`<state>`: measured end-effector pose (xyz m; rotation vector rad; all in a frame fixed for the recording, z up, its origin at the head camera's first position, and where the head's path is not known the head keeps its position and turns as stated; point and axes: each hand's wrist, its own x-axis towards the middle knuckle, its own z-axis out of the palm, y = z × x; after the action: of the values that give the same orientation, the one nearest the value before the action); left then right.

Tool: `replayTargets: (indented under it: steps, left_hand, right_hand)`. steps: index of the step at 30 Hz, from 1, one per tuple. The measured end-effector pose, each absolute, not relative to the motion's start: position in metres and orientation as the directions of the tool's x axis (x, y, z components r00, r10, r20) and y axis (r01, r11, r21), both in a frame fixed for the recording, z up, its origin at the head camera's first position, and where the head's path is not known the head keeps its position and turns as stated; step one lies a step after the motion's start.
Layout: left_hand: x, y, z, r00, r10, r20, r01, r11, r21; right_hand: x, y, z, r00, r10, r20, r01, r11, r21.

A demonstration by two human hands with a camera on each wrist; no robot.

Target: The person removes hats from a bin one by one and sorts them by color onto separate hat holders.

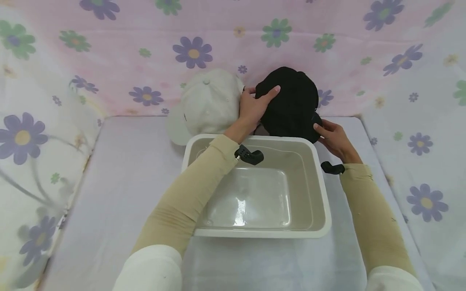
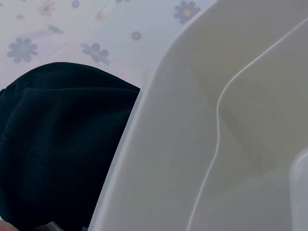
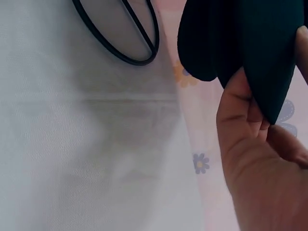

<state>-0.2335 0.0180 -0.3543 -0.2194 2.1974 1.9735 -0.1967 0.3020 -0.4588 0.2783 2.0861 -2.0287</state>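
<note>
A black cap [image 1: 291, 101] is held between both hands behind the basin. My left hand [image 1: 253, 107] grips its left edge, thumb over the fabric and the other fingers partly hidden. On the cap's lower right, my right hand [image 1: 333, 137] pinches a flap between thumb and fingers. The right wrist view shows that hand [image 3: 260, 159] on the dark cloth [image 3: 264, 53]. Only a sliver of the left hand appears in the left wrist view, below the cap [image 2: 62, 144]. Left of the black cap stands a white cap [image 1: 211, 101], its brim toward the left.
A beige plastic basin [image 1: 323, 202] sits on the white-covered table [image 1: 120, 194], under my left forearm. Flowered cloth [image 1: 218, 32] rises at the back and sides. A black wire loop [image 3: 139, 62] lies near the cap in the right wrist view.
</note>
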Motion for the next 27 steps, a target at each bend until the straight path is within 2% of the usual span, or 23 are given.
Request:
replayTargets:
  steps: [11,19,27]
  left_hand:
    - [-0.237,0.015,-0.352,-0.967,0.02,-0.255,-0.249,0.168,0.954]
    - [-0.236,0.008,-0.34,-0.949,0.082,-0.304,-0.273,0.266,0.925]
    - [-0.222,0.006,-0.313,-0.916,0.202,-0.347,-0.21,0.495,0.843]
  right_hand:
    - [-0.195,0.295,-0.461,-0.962,0.029,-0.272,0.273,0.074,-0.959]
    - [-0.188,0.29,-0.448,-0.974,0.086,-0.207,0.224,0.331,-0.917]
    - [-0.171,0.285,-0.421,-0.952,0.026,-0.306,0.269,0.551,-0.79]
